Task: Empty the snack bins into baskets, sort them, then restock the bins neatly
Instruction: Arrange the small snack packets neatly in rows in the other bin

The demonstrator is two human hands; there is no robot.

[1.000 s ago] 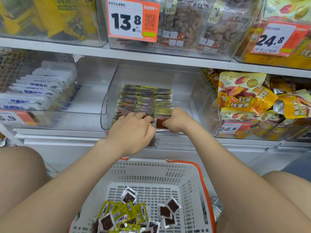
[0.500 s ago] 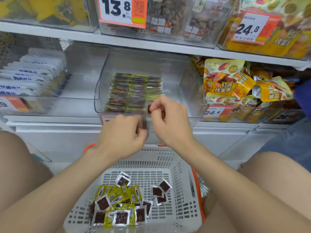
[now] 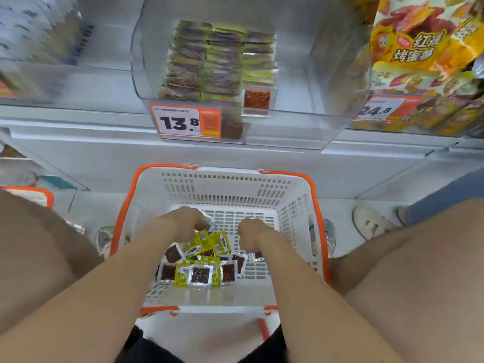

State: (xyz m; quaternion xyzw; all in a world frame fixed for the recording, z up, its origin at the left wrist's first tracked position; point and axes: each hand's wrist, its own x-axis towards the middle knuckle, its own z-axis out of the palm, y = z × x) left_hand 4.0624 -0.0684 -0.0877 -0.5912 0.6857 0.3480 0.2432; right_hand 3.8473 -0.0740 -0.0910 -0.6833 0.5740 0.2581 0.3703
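My left hand (image 3: 180,222) at ten o'clock, right hand (image 3: 252,235) at two, over loose yellow-and-brown snack packets (image 3: 200,273) in the white slotted plastic basket (image 3: 225,187), probably gathering for the clear plastic bin (image 3: 288,127) at twelve. Fingers tucked under; can't tell their grip.

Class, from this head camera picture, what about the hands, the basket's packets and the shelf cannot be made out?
- Head view: left hand and right hand show only their backs; whether either grips a packet is hidden.
- Packets in the basket: forearms cover some.
- Left shelf stock: motion-blurred, unreadable.
- Price tag small print: too small.
- Yellow bags: cut by right edge.
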